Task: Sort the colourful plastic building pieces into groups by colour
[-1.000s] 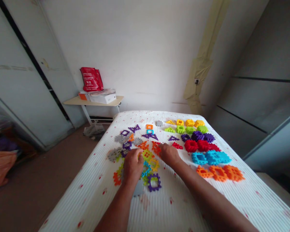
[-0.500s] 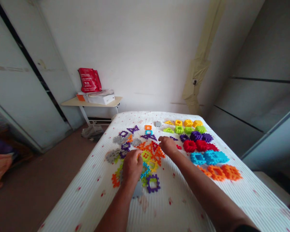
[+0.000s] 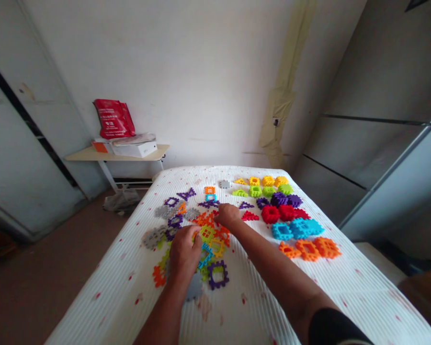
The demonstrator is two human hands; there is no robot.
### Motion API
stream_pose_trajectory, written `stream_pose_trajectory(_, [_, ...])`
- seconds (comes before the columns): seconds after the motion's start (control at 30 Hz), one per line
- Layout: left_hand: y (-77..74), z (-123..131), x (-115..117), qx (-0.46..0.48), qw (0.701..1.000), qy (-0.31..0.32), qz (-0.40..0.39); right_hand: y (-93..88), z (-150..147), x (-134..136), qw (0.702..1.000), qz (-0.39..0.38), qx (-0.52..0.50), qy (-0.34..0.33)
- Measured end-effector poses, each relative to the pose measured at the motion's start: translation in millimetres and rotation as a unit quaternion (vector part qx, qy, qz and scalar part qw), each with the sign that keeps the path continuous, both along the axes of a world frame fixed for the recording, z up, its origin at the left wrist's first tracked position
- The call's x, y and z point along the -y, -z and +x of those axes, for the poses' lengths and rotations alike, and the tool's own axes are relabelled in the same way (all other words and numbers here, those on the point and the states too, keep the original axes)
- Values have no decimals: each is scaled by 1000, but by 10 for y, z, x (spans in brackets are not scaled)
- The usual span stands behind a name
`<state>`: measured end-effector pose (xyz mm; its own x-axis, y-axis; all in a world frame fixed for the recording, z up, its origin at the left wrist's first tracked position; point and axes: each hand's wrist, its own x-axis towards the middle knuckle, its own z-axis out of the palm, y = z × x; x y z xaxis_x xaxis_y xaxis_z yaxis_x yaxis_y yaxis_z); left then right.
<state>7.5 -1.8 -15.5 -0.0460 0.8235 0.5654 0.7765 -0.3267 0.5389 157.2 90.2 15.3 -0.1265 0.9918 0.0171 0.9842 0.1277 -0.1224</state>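
A white bed cover [image 3: 258, 306] holds a loose heap of plastic interlocking tiles [image 3: 208, 235] in mixed colours. My left hand [image 3: 184, 251] lies curled on the heap's near left side, fingers bent onto a green and a blue tile. My right hand [image 3: 228, 214] reaches to the heap's far side, fingers curled down by the orange tiles [image 3: 205, 219], next to a red triangle [image 3: 250, 216]. What its fingers hold is hidden. To the right lie sorted rows: yellow [image 3: 267, 181], green [image 3: 269, 191], purple [image 3: 282, 199], red [image 3: 283, 213], blue [image 3: 298, 228] and orange [image 3: 311, 249].
A purple square frame [image 3: 218, 274] and a grey tile [image 3: 193, 291] lie nearest me. A small side table [image 3: 118, 154] with a red bag [image 3: 113, 118] and a white box stands by the far wall. Grey cabinet doors flank both sides; brown floor is at left.
My right hand moved from the heap's centre toward the far side, past the orange tiles. My left hand stayed on the heap. The camera turned to the right.
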Motion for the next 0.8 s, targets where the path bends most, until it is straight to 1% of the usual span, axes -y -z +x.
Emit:
stream_pose_trajectory(0.07, [0,-1,-2,5,1000,-1,-2,13,6,13,999,22,-23,-14])
stream_pose_trajectory(0.17, [-25,2,9,23,1000,0,-10,-4,33,69,994,61,-67,-58])
stream_pose_trajectory(0.33, [-76,17,41,106,994,-10,-38,-57,149,270,973,117,-139,-142])
stream_pose_trajectory(0.4, [-80,26,45,151,987,-6,-52,-42,209,377,951,155,-182,-195])
stream_pose_trajectory(0.43, [-79,31,46,175,983,-1,-63,-26,236,433,931,184,-212,-235])
stream_pose_trajectory(0.5, [-82,43,47,229,969,14,-87,14,281,546,875,244,-270,-318])
stream_pose_trajectory(0.53, [-87,51,49,260,960,23,-100,33,297,601,850,267,-292,-349])
stream_pose_trajectory(0.57, [-96,58,52,292,949,34,-111,50,308,653,832,282,-305,-367])
stream_pose_trajectory(0.6, [-107,66,57,321,938,45,-122,63,314,699,821,292,-313,-376])
stream_pose_trajectory(0.67, [-137,80,72,362,920,65,-138,79,316,772,810,309,-322,-379])
stream_pose_trajectory(0.8, [-191,100,103,393,900,105,-159,95,303,828,807,326,-318,-375])
